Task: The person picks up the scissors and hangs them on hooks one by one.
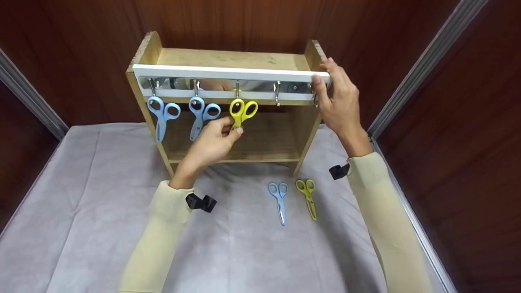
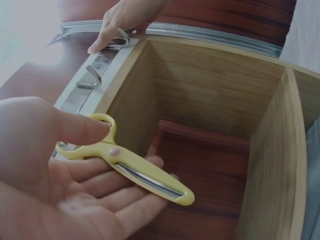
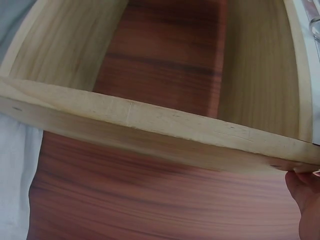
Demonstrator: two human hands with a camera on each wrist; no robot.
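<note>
My left hand (image 1: 213,140) pinches yellow scissors (image 1: 237,121) below their handle loops, with the blades pointing down. Their left loop is at the third hook (image 1: 237,86) of a white hook rail (image 1: 256,75). In the left wrist view, the thumb lies over the handles of the scissors (image 2: 142,168) and the fingers lie behind. My right hand (image 1: 342,99) grips the rail's right end, thumb in front and fingers over the wooden shelf's side. Two pairs of light blue scissors, one on the first hook (image 1: 161,118) and another on the second (image 1: 198,118), hang to the left.
The rail runs along the upper front of a wooden shelf unit (image 1: 303,134). A fourth hook (image 1: 277,93) carries nothing. On the grey cloth (image 1: 240,252) lie blue scissors (image 1: 280,199) and yellow scissors (image 1: 309,199). Dark wood panels (image 1: 460,134) surround the area.
</note>
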